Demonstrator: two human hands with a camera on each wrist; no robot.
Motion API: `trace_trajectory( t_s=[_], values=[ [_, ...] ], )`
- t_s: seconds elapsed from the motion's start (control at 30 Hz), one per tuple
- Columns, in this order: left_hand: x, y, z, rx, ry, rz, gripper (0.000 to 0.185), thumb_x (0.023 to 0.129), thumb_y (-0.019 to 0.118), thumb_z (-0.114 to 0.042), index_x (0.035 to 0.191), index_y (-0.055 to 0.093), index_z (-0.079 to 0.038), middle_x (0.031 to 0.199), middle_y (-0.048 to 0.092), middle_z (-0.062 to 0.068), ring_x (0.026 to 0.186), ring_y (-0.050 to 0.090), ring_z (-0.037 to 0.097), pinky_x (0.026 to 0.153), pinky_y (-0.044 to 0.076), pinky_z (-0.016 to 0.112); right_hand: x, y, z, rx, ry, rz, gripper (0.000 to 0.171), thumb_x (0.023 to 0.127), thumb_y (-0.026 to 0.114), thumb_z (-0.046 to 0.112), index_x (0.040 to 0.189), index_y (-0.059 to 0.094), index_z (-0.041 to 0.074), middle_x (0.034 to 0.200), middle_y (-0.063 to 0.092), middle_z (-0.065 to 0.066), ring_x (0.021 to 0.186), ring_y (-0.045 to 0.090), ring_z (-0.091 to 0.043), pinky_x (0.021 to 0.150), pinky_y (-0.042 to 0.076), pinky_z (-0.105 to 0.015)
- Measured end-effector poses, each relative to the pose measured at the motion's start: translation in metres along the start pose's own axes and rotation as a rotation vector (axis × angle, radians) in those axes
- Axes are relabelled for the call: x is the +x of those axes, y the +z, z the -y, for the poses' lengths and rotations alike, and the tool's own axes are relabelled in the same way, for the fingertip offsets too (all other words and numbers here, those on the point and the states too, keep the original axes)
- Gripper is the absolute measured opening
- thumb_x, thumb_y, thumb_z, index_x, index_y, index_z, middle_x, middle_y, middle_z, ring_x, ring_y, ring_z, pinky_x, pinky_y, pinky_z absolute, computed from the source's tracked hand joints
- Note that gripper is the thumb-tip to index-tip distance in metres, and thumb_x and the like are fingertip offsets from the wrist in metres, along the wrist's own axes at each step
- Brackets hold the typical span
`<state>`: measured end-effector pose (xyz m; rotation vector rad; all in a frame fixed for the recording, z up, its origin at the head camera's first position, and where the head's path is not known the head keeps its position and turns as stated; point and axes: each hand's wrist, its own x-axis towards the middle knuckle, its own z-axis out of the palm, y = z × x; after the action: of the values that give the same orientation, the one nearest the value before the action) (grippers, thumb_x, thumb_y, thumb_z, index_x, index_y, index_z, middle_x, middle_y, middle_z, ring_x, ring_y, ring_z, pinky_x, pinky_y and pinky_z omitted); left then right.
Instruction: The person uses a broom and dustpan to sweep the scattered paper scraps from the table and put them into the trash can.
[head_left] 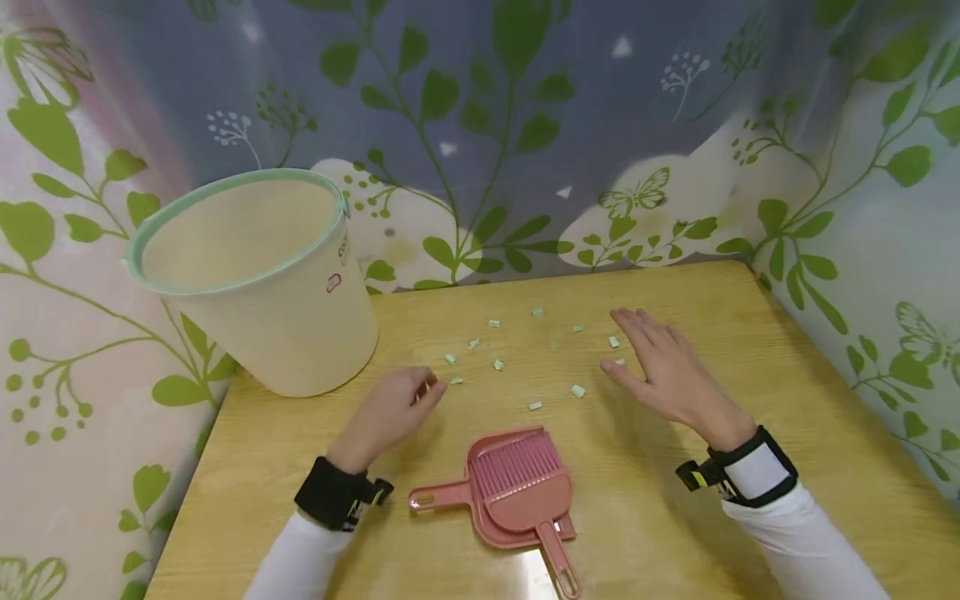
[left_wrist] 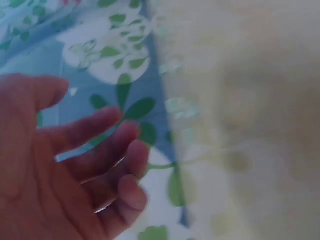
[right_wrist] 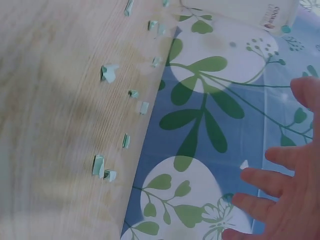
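Several small pale green scraps, folded paper by their look (head_left: 498, 365), lie scattered over the middle of the wooden table. My left hand (head_left: 390, 412) hovers at the left end of the scatter, fingers loosely curled, nothing in them. In the left wrist view the same hand (left_wrist: 65, 165) shows a bare palm. Over the right end of the scatter, my right hand (head_left: 671, 375) is spread with straight fingers and holds nothing. Between the forearms lies a pink dustpan (head_left: 438, 496), with a pink brush (head_left: 528, 500) resting in it, bristles pointing away from me.
A tall cream bin (head_left: 300, 333) with a green rim stands at the table's back left. Leaf-patterned curtain (head_left: 517, 167) borders the back and both sides of the wooden table (head_left: 795, 375). Each wrist wears a black strap with a small camera.
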<state>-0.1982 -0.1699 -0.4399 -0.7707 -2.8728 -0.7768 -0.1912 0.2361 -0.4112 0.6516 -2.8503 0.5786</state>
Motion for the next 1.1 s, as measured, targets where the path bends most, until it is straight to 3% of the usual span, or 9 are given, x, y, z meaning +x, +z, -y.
trace_trajectory(
  t_s=[0.07,0.13,0.3,0.57,0.63,0.7,0.77,0.83,1.1],
  values=[
    [-0.019,0.013,-0.001,-0.083,-0.015,0.094,0.035,0.111,0.052,-0.035,0.102,0.071,-0.007,0.072,0.057,-0.003,0.062,0.053,0.011,0.060,0.046,0.029,-0.008,0.001,0.002,0.011,-0.006,-0.020,0.074,0.106,0.057,0.043,0.160,0.033,-0.002,0.162,0.038,-0.028,0.150,0.032,-0.050,0.115,0.025,-0.073],
    [-0.035,0.026,-0.003,-0.134,-0.035,0.192,0.038,0.112,0.049,-0.038,0.093,0.069,-0.010,0.063,0.048,-0.008,0.055,0.045,0.006,0.055,0.040,0.025,-0.016,0.003,0.006,0.027,-0.009,-0.040,0.072,0.106,0.059,0.040,0.159,0.034,-0.002,0.160,0.040,-0.028,0.148,0.036,-0.050,0.114,0.027,-0.072],
    [-0.057,0.045,-0.017,-0.119,-0.050,0.267,0.041,0.111,0.050,-0.042,0.082,0.061,-0.016,0.061,0.047,-0.011,0.053,0.043,0.003,0.053,0.039,0.024,-0.029,0.007,0.017,0.052,-0.038,-0.071,0.071,0.106,0.061,0.037,0.158,0.035,-0.003,0.158,0.043,-0.028,0.142,0.044,-0.049,0.113,0.032,-0.068],
    [-0.071,0.056,-0.040,-0.140,-0.077,0.295,0.030,0.111,0.051,-0.036,0.091,0.061,-0.015,0.063,0.043,-0.011,0.054,0.043,0.004,0.052,0.038,0.024,-0.042,0.006,0.035,0.080,-0.025,-0.010,0.069,0.107,0.059,0.038,0.160,0.035,0.001,0.151,0.054,-0.024,0.133,0.057,-0.044,0.113,0.029,-0.073],
    [-0.073,0.060,-0.043,-0.100,-0.065,0.287,0.031,0.111,0.051,-0.034,0.085,0.058,-0.018,0.063,0.041,-0.011,0.056,0.043,0.004,0.054,0.038,0.026,-0.047,0.007,0.038,0.095,-0.030,0.007,0.066,0.107,0.060,0.037,0.158,0.038,0.001,0.137,0.065,-0.020,0.121,0.066,-0.036,0.108,0.041,-0.065],
    [-0.073,0.064,-0.046,-0.039,-0.045,0.267,0.036,0.111,0.051,-0.031,0.076,0.054,-0.020,0.062,0.039,-0.011,0.056,0.043,0.005,0.054,0.039,0.027,-0.053,0.009,0.041,0.126,-0.040,0.048,0.061,0.107,0.061,0.035,0.155,0.043,0.001,0.116,0.074,-0.009,0.100,0.072,-0.021,0.095,0.053,-0.050],
    [-0.071,0.066,-0.047,0.013,-0.025,0.250,0.042,0.111,0.052,-0.029,0.070,0.049,-0.021,0.061,0.038,-0.011,0.055,0.042,0.005,0.053,0.038,0.027,-0.061,0.012,0.044,0.157,-0.055,0.087,0.055,0.106,0.062,0.034,0.149,0.049,0.002,0.094,0.072,0.006,0.080,0.067,-0.006,0.076,0.056,-0.035],
    [-0.069,0.068,-0.048,0.041,-0.007,0.251,0.044,0.111,0.051,-0.027,0.067,0.047,-0.022,0.060,0.036,-0.011,0.053,0.040,0.005,0.051,0.036,0.026,-0.068,0.016,0.046,0.192,-0.062,0.123,0.048,0.106,0.063,0.033,0.143,0.055,0.003,0.079,0.063,0.016,0.066,0.056,0.003,0.063,0.050,-0.026],
    [-0.059,0.067,-0.045,0.107,0.030,0.248,0.045,0.110,0.051,-0.024,0.066,0.045,-0.020,0.059,0.038,-0.009,0.052,0.039,0.007,0.051,0.038,0.027,-0.082,0.042,0.067,0.199,-0.145,0.224,0.028,0.104,0.067,0.028,0.120,0.070,0.005,0.067,0.051,0.020,0.055,0.042,0.006,0.053,0.040,-0.021]
  ],
)
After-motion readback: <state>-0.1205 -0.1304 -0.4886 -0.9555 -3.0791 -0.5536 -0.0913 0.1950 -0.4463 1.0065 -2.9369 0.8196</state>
